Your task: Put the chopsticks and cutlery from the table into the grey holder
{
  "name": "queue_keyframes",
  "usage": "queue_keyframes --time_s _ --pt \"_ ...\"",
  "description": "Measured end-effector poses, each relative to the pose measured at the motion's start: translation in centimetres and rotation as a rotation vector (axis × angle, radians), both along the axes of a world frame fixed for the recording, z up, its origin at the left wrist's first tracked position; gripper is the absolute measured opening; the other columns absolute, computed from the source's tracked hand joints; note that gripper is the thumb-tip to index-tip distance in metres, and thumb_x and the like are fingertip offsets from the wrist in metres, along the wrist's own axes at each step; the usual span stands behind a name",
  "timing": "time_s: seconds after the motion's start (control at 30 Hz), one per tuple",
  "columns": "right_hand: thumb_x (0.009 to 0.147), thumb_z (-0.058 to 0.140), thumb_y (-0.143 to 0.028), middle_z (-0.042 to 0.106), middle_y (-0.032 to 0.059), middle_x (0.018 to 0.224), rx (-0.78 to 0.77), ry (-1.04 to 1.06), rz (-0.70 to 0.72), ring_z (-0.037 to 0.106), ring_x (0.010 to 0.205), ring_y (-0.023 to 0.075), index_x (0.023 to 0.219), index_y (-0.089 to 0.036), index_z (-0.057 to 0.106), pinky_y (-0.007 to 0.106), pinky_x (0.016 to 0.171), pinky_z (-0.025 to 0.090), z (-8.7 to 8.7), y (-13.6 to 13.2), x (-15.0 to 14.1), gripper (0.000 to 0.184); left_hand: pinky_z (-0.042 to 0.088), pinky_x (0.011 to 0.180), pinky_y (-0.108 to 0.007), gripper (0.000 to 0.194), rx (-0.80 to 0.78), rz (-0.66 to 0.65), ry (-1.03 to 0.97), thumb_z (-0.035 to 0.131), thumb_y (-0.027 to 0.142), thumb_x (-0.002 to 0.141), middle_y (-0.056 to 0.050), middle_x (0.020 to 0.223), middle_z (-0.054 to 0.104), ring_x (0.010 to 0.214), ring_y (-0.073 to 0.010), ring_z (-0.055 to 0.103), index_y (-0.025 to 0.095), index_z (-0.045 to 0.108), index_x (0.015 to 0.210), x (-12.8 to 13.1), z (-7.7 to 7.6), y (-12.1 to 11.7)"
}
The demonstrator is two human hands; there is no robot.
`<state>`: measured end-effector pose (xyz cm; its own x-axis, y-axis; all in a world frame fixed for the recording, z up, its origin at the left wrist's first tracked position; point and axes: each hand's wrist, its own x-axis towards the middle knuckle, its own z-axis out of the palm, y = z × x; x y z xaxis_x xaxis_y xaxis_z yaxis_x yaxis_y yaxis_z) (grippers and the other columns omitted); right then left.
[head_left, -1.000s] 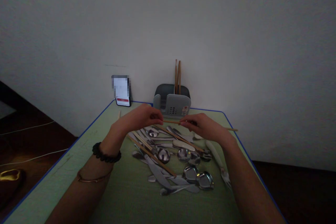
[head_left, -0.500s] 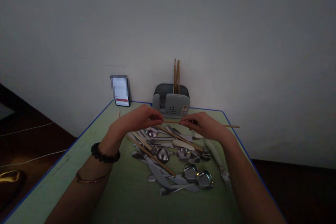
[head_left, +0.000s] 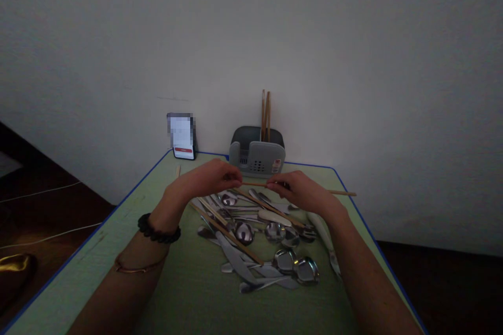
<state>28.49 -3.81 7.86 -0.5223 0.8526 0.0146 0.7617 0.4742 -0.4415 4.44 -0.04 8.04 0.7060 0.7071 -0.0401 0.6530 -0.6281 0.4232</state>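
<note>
Both left hand [head_left: 219, 175] and right hand [head_left: 297, 188] pinch a thin brown wooden chopstick [head_left: 254, 185] in front of the grey plastic holder [head_left: 265, 157].

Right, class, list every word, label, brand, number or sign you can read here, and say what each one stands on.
No text can be read.
Smartphone screen: mostly pixelated; any wording on its red button is too small.
Sticker on the grey cutlery holder: too small and blurred.
Held chopstick: no lettering visible.
</note>
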Motion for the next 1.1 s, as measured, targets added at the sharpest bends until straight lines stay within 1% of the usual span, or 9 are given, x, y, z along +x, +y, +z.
queue_keyframes --time_s 0.47,0.6,0.77,0.9,1.1 --pt "0.091 0.048 -0.028 0.066 0.0029 0.065 0.016 -0.016 0.010 0.050 0.052 0.0114 0.091 -0.017 0.071 0.024 0.057 0.034 -0.08 0.06 -0.04 0.026 0.041 0.063 -0.021 0.023 0.035 -0.039 0.022 0.049 0.027 0.085 -0.003 0.081 0.071 0.070 -0.0139 0.062 0.016 0.069 0.087 0.21 0.11 -0.26" --pt "0.091 0.048 -0.028 0.069 0.0042 0.072 0.037 -0.013 0.009 0.053 0.057 0.0125 0.091 -0.017 0.071 0.024 0.058 0.034 -0.14 0.07 -0.04 0.025 0.041 0.063 -0.021 0.022 0.017 -0.028 0.021 0.049 0.026 0.084 -0.002 0.080 0.071 0.070 -0.0136 0.062 0.016 0.068 0.087 0.22 -0.01 -0.24" --pt "0.089 0.051 -0.028 0.070 0.0047 0.075 0.038 -0.018 -0.026 0.055 0.059 0.0130 0.093 -0.018 0.072 0.024 0.059 0.036 -0.19 0.12 0.00 0.023 0.042 0.064 -0.021 0.021 0.004 -0.018 0.010 0.051 0.027 0.084 -0.003 0.081 0.072 0.071 -0.0137 0.062 0.017 0.068 0.088 0.16 -0.26 -0.03" --pt "0.088 0.054 -0.027 0.071 0.0053 0.079 0.062 -0.003 -0.025 0.058 0.066 0.0149 0.094 -0.019 0.072 0.025 0.062 0.038 -0.26 0.19 0.04 0.020 0.043 0.066 -0.021 0.019 -0.026 -0.011 0.006 0.052 0.026 0.084 -0.003 0.083 0.072 0.073 -0.0141 0.063 0.016 0.068 0.089 0.16 -0.21 0.01" --pt "0.086 0.058 -0.025 0.072 0.0065 0.085 0.114 -0.003 -0.056 0.061 0.070 0.0158 0.093 -0.018 0.071 0.026 0.064 0.040 -0.09 0.20 0.05 0.017 0.044 0.065 -0.022 0.018 -0.043 0.001 -0.033 0.052 0.026 0.085 -0.003 0.081 0.072 0.071 -0.0141 0.064 0.016 0.067 0.089 0.23 -0.12 -0.02"
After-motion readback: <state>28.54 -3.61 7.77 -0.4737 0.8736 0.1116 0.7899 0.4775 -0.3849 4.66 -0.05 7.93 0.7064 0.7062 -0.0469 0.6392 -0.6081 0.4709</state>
